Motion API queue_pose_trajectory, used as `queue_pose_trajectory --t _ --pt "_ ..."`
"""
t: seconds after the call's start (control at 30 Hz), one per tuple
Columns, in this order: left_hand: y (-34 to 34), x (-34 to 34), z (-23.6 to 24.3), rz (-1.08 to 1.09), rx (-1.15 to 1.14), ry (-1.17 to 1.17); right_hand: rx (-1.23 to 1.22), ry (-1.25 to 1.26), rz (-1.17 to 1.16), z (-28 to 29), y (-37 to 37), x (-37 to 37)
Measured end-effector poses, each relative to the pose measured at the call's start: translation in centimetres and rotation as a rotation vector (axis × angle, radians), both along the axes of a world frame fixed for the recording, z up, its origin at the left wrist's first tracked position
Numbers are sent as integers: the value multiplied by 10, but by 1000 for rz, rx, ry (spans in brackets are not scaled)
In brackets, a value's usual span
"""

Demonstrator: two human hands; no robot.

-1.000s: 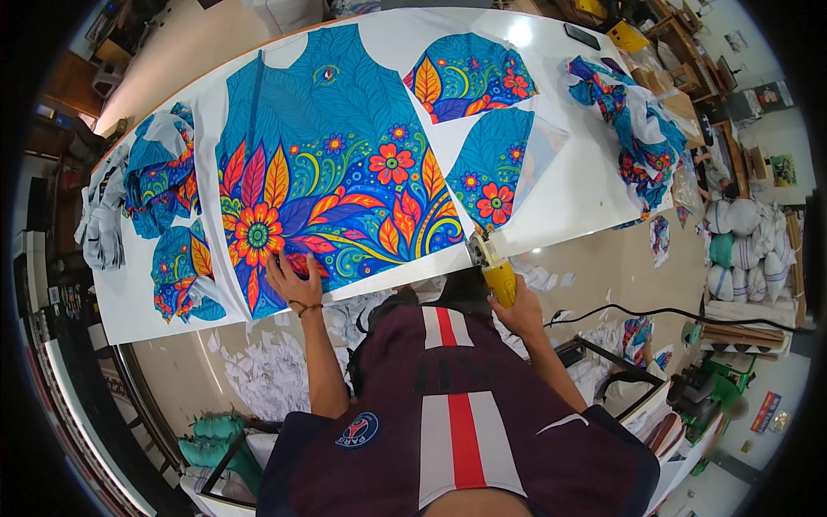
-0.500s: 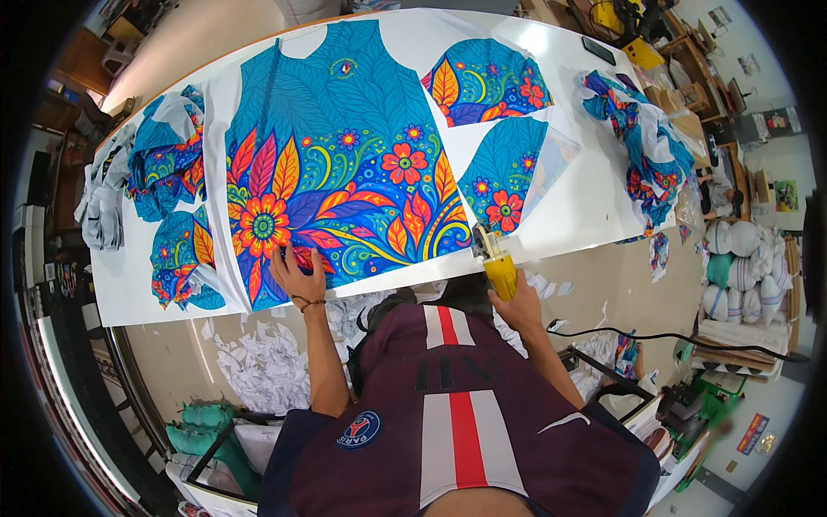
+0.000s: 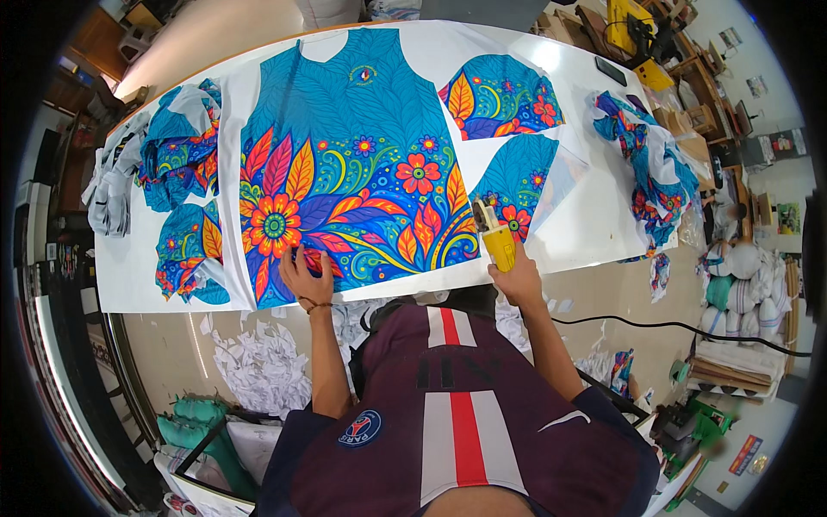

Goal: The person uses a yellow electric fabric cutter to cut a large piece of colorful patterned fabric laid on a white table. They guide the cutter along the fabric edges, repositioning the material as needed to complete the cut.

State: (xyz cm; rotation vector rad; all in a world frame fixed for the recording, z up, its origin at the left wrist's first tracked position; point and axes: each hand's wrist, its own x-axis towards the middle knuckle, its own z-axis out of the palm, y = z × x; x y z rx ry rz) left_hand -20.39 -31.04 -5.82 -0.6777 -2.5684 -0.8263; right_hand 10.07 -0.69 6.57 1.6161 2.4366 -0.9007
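A large printed sheet (image 3: pixel 362 164) lies flat on the long white table (image 3: pixel 594 228); it shows a sleeveless shirt shape in blue with orange, red and purple flowers. My left hand (image 3: pixel 303 274) presses flat on the sheet's lower left part, near the front edge. My right hand (image 3: pixel 515 277) grips a yellow electric cutter (image 3: pixel 493 237), whose tip sits at the sheet's lower right corner. A black cord (image 3: pixel 680 326) runs from the cutter off to the right.
Two printed sleeve pieces (image 3: pixel 504 95) lie right of the sheet. Bundles of cut fabric (image 3: pixel 177 159) sit at the left end and another heap (image 3: pixel 650 164) at the right. White paper scraps (image 3: pixel 263 362) cover the floor below the table edge. Shelves with rolls (image 3: pixel 741 289) stand at right.
The view has shifted slightly. The cutter stays at the sheet's lower right corner and my left hand stays pressed on the print.
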Motion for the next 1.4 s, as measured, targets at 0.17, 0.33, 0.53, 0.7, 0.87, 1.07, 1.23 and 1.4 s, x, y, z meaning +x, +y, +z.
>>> queue_pose_trajectory --t 0.17,0.33,0.53,0.7,0.87,1.07,1.23,1.4 --pt "1 0 2 -1 11 5 18 -26 -3 1 17 -27" --pt "1 1 4 7 17 4 61 -17 -5 -7 35 -48" --pt "1 3 4 31 1 -30 48 -10 26 -11 59 -74" --pt "2 3 5 21 4 -20 123 -9 45 -21 84 -100" --pt "2 3 6 17 -8 -10 73 -23 64 -25 117 -135" --pt "1 4 7 26 -6 -24 51 7 93 -29 153 -178" --pt "2 4 10 33 -1 -54 69 33 110 -30 176 -209" --pt "1 6 12 47 -14 -60 92 61 141 -30 195 -239"
